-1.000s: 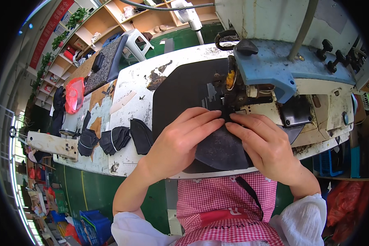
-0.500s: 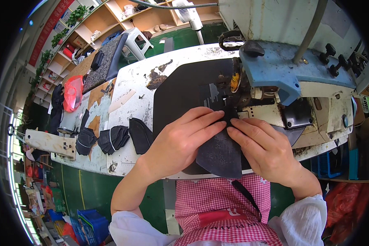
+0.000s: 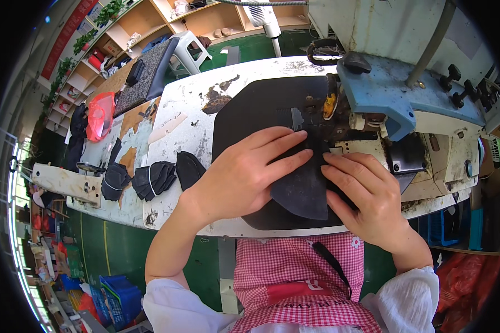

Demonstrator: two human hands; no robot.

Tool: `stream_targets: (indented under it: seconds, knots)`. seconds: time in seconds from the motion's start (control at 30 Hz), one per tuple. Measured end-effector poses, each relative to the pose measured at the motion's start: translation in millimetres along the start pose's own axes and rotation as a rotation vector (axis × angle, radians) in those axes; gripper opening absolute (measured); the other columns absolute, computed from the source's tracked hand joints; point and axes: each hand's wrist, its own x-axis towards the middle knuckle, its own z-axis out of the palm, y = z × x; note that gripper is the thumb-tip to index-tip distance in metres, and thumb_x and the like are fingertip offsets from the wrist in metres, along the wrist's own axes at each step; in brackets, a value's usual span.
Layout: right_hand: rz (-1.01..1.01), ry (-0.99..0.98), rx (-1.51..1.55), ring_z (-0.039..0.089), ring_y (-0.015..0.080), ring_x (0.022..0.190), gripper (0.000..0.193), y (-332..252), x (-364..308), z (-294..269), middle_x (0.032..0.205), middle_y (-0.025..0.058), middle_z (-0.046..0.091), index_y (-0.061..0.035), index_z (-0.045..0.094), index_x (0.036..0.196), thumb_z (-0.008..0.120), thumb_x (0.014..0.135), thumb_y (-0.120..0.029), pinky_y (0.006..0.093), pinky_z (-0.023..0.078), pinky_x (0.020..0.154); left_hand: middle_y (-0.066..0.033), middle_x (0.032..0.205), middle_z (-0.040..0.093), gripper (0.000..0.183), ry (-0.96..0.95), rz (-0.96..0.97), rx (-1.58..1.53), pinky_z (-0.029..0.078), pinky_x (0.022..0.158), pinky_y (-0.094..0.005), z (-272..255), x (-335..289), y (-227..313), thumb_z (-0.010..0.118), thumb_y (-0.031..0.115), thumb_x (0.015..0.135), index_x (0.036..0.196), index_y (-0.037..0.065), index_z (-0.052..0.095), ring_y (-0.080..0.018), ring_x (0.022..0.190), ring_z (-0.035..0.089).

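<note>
A dark, flexible flat piece with a curved lower edge [image 3: 301, 198] lies on the black work plate [image 3: 236, 119] in front of a machine. The fingers of my left hand [image 3: 247, 172] are stretched out, with two fingertips pressing on its upper part; the thumb is hidden. On the piece's right edge rest the fingertips of my right hand [image 3: 366, 191], fingers extended and the thumb apart, near the lower right edge. The far end of the piece runs up toward the machine's dark working parts [image 3: 330, 132], where its tip is hard to make out.
Bundles of black cut pieces [image 3: 154, 180] and a loose black piece [image 3: 189, 170] lie left on the white worn table [image 3: 178, 100]. The blue machine head [image 3: 389, 94] rises at the right. A red plastic bag [image 3: 100, 116] and a white stool [image 3: 190, 53] are farther back.
The dark piece has moved away from me toward the machine, and its lower edge now sits higher on the plate. My right thumb has come into view. The whole view has shifted slightly.
</note>
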Motion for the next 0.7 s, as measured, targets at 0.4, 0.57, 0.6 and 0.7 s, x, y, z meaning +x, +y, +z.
stream_targets:
  seconds: [0.4, 0.57, 0.6, 0.7]
  knots:
    - [-0.005, -0.009, 0.011, 0.065, 0.0308, 0.099, 0.041, -1, 2, 1, 0.111, 0.0139, 0.068, 0.0009, 0.068, 0.104, 0.078, 0.065, -0.007, 0.0400, 0.055, 0.083, -0.0175, 0.138, 0.054, 0.058, -0.010, -0.041, 0.044, 0.049, 0.100, -0.0446, -1, 4, -1, 0.064, -0.002, 0.069, 0.126, 0.001, 0.062, -0.0376, 0.125, 0.052]
    - [-0.002, 0.008, 0.042, 0.066, 0.0311, 0.094, 0.039, 1, -1, -1, 0.109, 0.0136, 0.069, 0.0008, 0.068, 0.104, 0.076, 0.066, -0.003, 0.0386, 0.056, 0.080, -0.0184, 0.135, 0.054, 0.060, 0.002, -0.140, 0.025, 0.049, 0.100, -0.0448, 3, 6, 12, 0.064, -0.004, 0.066, 0.126, 0.000, 0.061, -0.0379, 0.124, 0.053]
    - [0.002, 0.036, 0.049, 0.067, 0.0313, 0.092, 0.038, 2, -2, -1, 0.108, 0.0134, 0.069, 0.0008, 0.068, 0.104, 0.076, 0.067, -0.001, 0.0379, 0.056, 0.079, -0.0188, 0.135, 0.054, 0.060, 0.001, -0.121, 0.055, 0.049, 0.102, -0.0445, 3, 4, 14, 0.064, -0.003, 0.067, 0.126, 0.000, 0.061, -0.0380, 0.124, 0.053]
    - [0.013, 0.099, 0.065, 0.067, 0.0311, 0.084, 0.033, 2, -4, 0, 0.102, 0.0125, 0.070, 0.0009, 0.068, 0.102, 0.075, 0.070, 0.000, 0.0362, 0.057, 0.074, -0.0195, 0.137, 0.053, 0.059, -0.006, -0.059, 0.063, 0.047, 0.104, -0.0446, -1, -1, 11, 0.064, -0.002, 0.069, 0.127, 0.001, 0.061, -0.0382, 0.127, 0.052]
